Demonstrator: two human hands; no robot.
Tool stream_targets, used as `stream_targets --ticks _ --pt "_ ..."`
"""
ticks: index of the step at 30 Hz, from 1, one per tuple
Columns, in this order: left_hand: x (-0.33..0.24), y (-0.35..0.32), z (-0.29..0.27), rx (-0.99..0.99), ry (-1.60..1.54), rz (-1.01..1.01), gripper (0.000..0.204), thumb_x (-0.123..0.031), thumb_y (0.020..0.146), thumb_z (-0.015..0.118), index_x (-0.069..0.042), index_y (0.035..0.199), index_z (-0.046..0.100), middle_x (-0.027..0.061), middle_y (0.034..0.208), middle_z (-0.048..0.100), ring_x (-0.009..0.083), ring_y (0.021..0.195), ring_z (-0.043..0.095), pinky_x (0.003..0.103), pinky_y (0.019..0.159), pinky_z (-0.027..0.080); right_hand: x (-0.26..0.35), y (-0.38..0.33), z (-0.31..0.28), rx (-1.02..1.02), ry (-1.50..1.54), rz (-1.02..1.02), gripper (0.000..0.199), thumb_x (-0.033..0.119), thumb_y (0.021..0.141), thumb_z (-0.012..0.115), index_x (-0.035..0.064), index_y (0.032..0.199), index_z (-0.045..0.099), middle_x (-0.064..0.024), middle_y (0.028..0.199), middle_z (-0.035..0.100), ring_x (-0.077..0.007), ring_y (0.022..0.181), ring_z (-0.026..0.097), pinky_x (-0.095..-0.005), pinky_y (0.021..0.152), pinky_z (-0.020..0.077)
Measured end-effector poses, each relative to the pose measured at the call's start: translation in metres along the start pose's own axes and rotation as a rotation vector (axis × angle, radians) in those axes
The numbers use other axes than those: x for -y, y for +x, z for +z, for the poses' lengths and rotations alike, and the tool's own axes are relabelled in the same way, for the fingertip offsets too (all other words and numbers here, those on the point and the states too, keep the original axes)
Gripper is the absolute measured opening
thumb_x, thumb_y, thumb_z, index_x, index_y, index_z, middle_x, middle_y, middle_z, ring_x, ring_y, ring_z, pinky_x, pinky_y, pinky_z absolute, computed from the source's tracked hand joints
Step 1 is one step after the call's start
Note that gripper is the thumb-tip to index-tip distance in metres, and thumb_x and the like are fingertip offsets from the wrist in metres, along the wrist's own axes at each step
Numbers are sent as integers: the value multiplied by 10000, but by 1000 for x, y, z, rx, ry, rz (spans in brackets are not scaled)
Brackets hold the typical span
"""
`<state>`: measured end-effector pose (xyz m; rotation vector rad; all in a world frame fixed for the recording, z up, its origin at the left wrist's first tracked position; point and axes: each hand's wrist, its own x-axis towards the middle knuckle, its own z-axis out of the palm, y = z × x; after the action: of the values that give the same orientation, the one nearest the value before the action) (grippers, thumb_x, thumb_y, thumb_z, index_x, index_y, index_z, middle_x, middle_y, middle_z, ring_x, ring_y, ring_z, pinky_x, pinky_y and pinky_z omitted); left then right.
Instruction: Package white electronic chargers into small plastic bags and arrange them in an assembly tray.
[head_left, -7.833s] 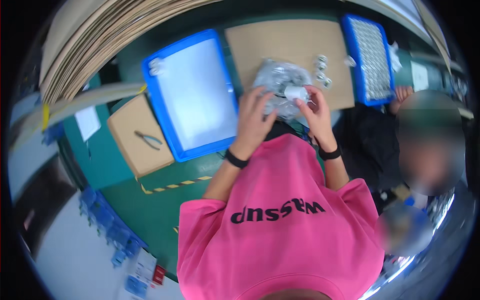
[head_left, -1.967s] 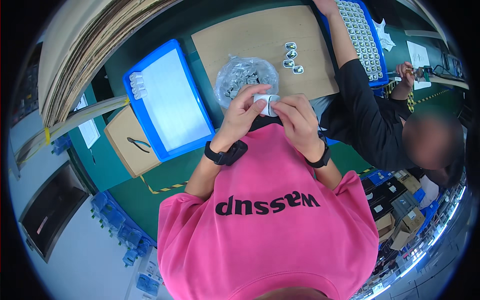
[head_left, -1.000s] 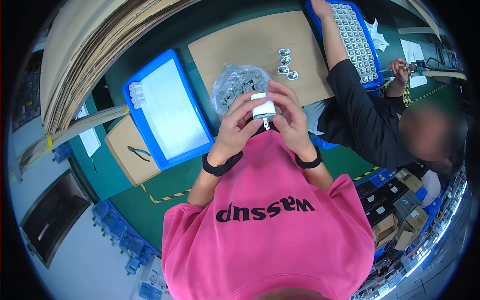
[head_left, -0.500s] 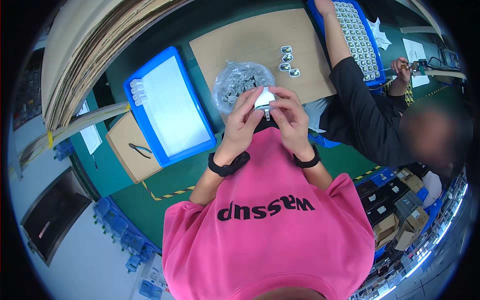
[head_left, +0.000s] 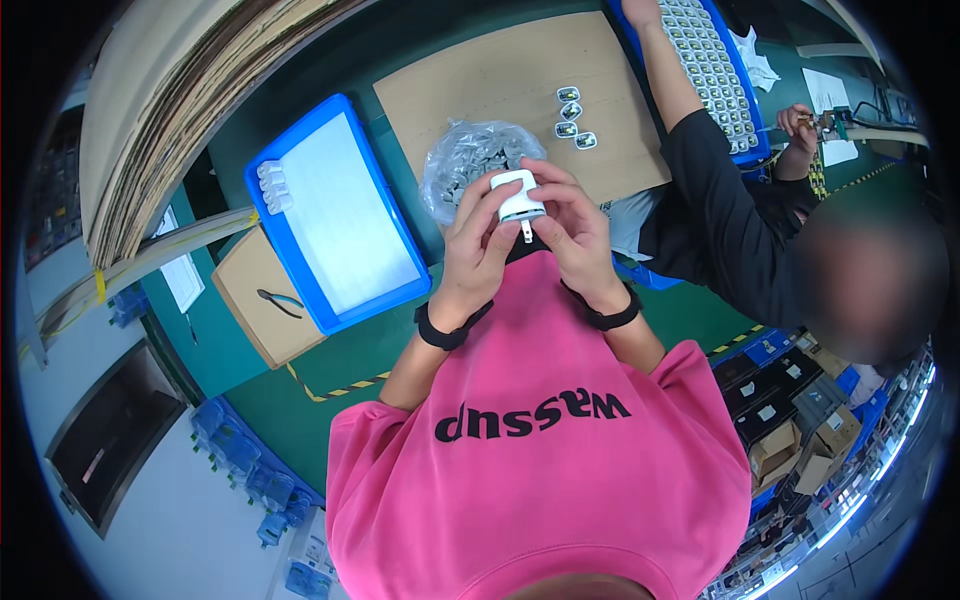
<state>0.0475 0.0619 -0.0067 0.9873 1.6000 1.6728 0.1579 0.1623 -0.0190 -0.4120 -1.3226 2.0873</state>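
Observation:
Between both hands I hold a white plug-in charger point(head_left: 515, 197), its metal prongs pointing toward my body. My left hand point(head_left: 478, 235) grips its left side with thumb and fingers, and my right hand point(head_left: 572, 228) grips the right side. Just beyond my hands lies a clear plastic bag point(head_left: 450, 150) of small grey parts, resting on a cardboard sheet point(head_left: 420, 90). Several white housings with their insides showing point(head_left: 567, 130) stand on that sheet, right of the bag.
A blue tray point(head_left: 345, 318) at left carries a few white housings point(head_left: 272, 186) in its corner. Pliers point(head_left: 280, 302) lie on cardboard beside it. At right, a co-worker's dark-sleeved arm point(head_left: 705, 170) reaches toward a blue tray point(head_left: 757, 135) packed with housings. Stacked cardboard point(head_left: 170, 110) rises at far left.
The charger has tipped in my hands, so more of its white shell shows, and it has shifted slightly left and toward me. Both hands still hold it.

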Motion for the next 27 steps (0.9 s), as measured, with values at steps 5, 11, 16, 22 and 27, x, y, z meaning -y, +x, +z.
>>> stream_targets --ticks 5,11,16,22,27 --pt "1 -1 0 -28 120 31 287 -154 934 565 -7 1180 589 156 1236 512 263 1043 571 335 847 481 -7 1 0 47 -8 -55 200 74 902 621 12 1090 590 -155 1382 425 -261 1269 442 -382 1063 359" --pt "4 6 0 -131 260 184 268 -200 932 580 -15 1120 625 168 1199 548 293 1018 589 340 814 494 -8 6 3 44 39 -17 184 75 898 625 16 1068 590 -155 1379 436 -266 1280 429 -390 1084 323" --pt "7 9 2 -144 241 172 245 -171 924 571 -15 1105 627 173 1185 560 315 1017 594 358 834 490 -11 9 6 18 -23 -67 163 73 898 619 25 1049 580 -154 1337 471 -259 1256 445 -381 1065 334" --pt "13 -5 -4 -263 287 42 250 -169 970 473 -6 1117 593 158 1166 573 297 1103 543 375 957 414 -29 11 25 -48 -195 -78 104 75 894 583 25 981 552 -136 1246 528 -239 1162 497 -341 990 385" --pt "23 10 12 -244 208 49 222 -111 953 486 10 1103 595 154 1137 561 273 1021 560 341 872 439 -29 15 14 -135 -173 -66 112 20 901 554 16 1013 553 -125 1243 509 -206 1114 527 -297 915 443"
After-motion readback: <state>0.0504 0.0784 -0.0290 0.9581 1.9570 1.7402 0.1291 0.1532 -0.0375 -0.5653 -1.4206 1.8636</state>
